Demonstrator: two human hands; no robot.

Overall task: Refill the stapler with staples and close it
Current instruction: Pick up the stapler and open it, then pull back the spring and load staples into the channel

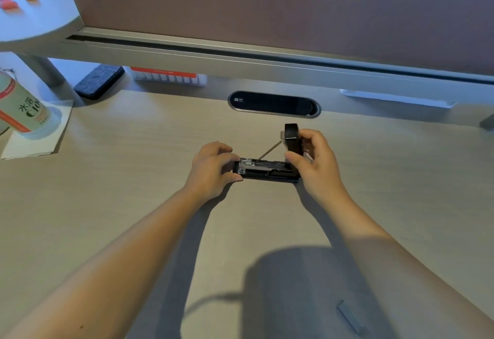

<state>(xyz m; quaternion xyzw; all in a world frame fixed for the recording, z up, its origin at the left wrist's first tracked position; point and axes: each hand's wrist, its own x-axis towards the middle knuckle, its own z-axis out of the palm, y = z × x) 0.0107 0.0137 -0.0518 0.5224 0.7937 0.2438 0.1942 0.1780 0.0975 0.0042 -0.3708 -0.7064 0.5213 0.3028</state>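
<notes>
Black plastic and bright metal make up the open stapler (267, 169) lying mid-desk between your hands: your left hand (213, 169) pinches its front end, fingers clamped on the base. Your right hand (316, 162) grips the raised black lid (292, 138), held upright. A grey strip of staples (350, 316) lies well apart, nearer you, on the pale wood-grain desk (133, 178).
</notes>
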